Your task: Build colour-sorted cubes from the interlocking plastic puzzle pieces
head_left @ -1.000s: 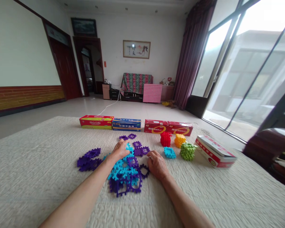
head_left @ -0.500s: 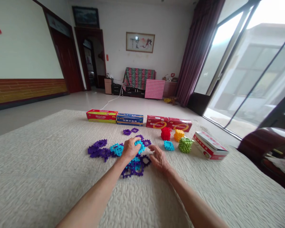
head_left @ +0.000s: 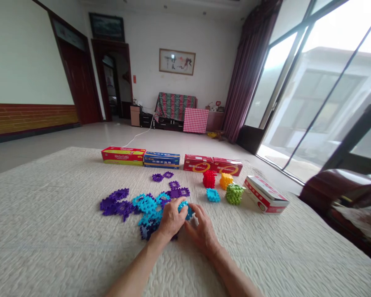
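My left hand point(head_left: 172, 218) is closed on a light-blue interlocking plastic tile point(head_left: 189, 213), its thumb lying over the near side. From the other side, my right hand point(head_left: 204, 229) has its fingers at the tile's right edge, thumb below; part of the tile is hidden by the fingers. Beside the left hand lies a pile of light-blue tiles point(head_left: 148, 208), with dark purple tiles point(head_left: 148, 231) under its near end. More purple tiles lie to the left point(head_left: 116, 202) and just beyond the hands point(head_left: 179, 192).
Right of the hands stand a red cube point(head_left: 209, 179), a yellow cube point(head_left: 226, 181) and a green cube point(head_left: 234, 194), near a loose blue tile point(head_left: 212, 195). A white-and-red box point(head_left: 266, 194) sits farther right. Red-yellow point(head_left: 123, 156), blue point(head_left: 161, 160) and red boxes point(head_left: 198, 163) line the back of the quilted surface.
My left hand has drawn a blue tile nearer and away from the pile. The right hand has moved in from the right to meet it. The camera view has shifted slightly.
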`<state>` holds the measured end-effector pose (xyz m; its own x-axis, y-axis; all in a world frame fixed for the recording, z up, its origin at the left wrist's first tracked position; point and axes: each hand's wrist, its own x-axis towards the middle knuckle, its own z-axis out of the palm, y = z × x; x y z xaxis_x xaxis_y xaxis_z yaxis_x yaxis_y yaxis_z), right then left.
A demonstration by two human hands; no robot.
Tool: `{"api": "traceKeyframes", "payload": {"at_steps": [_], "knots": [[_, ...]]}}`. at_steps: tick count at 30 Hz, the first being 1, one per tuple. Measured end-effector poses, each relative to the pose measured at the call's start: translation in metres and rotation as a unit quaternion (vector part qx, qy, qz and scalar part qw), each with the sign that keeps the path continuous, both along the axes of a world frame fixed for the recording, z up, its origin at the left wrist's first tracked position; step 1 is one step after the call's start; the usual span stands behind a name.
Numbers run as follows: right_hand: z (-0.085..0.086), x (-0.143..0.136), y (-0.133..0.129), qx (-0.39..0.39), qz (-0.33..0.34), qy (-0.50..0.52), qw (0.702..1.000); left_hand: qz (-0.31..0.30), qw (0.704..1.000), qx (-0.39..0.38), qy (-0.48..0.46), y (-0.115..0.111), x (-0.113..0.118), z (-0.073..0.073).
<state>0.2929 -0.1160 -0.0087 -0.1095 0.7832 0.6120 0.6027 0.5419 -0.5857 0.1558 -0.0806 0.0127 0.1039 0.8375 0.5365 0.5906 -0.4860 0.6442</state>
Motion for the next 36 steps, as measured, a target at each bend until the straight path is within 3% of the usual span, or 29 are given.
{"api": "traceKeyframes", "payload": {"at_steps": [4, 15, 21, 26, 33, 36], "knots": [[-0.002, 0.004, 0.003, -0.001, -0.006, -0.002, 1.000, -0.018, 0.999, 0.009, -0.031, 0.001, -0.001, -0.001], [0.003, 0.005, 0.006, -0.017, -0.040, -0.043, 0.998, -0.041, 0.999, 0.032, 0.002, -0.002, 0.003, -0.004], [-0.001, 0.026, 0.008, -0.010, -0.120, -0.074, 0.990, -0.052, 0.986, 0.053, 0.147, -0.013, 0.000, -0.003], [-0.003, 0.032, 0.007, -0.046, -0.137, -0.119, 0.982, -0.070, 0.961, 0.004, 0.267, -0.022, -0.003, 0.000], [0.009, 0.029, 0.004, -0.078, -0.126, -0.151, 0.977, -0.013, 0.956, 0.003, 0.293, -0.015, -0.010, 0.002], [0.011, 0.028, 0.003, -0.086, -0.133, -0.160, 0.974, -0.042, 0.958, 0.011, 0.282, -0.019, -0.004, 0.001]]}}
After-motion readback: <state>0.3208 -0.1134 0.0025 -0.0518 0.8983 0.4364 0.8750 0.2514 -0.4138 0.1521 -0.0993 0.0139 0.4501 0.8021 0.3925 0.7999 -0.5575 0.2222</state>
